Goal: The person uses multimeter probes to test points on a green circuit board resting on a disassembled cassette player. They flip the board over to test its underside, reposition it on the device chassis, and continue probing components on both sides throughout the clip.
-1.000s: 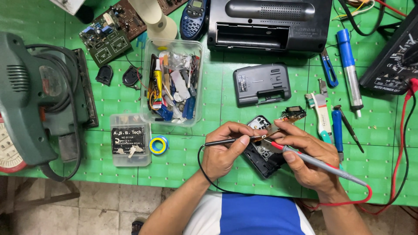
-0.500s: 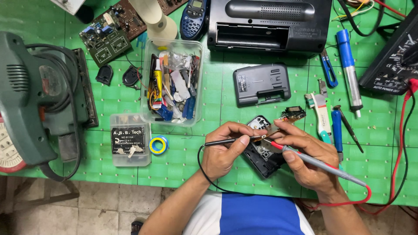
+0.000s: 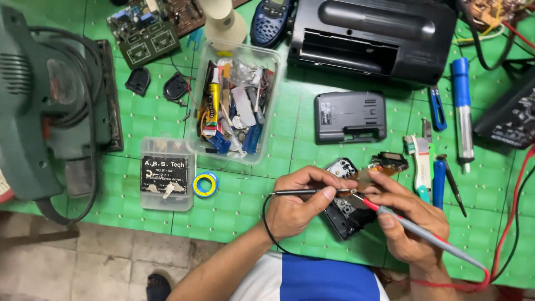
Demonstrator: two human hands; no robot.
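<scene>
A: Grip first: left hand (image 3: 295,209) is pinched tight on the black test probe (image 3: 304,192), and right hand (image 3: 409,223) is closed round the red test probe (image 3: 423,237). Both tips meet at one spot.

B: What spot?

A: On the small black gadget (image 3: 343,214), opened up, lying on the green counter (image 3: 251,189) right under both hands, near the front edge. Its insides show, w/ a little brown board (image 3: 387,163) sticking out just beside it.

B: So how far along, u think?

A: My guess: the case is open already, and the grey back cover (image 3: 350,117) lies off to the side. Testing is going on now. Nothing looks put back yet, so fixing and closing up are prob. still left.

B: Room to move?

A: Not much. On the right, a white-green tool (image 3: 422,161) and a blue-handled screwdriver (image 3: 439,181) lie near the right hand. The red wire (image 3: 501,245) loops by the counter edge and could snag. On the left it's freer: a yellow-blue tape roll (image 3: 205,185) and a clear bit box (image 3: 166,173) sit apart from the left hand. The clear tub of parts (image 3: 237,100) is further back. Front edge is v. close to the wrists, so the gadget could slip off if pushed.
</scene>
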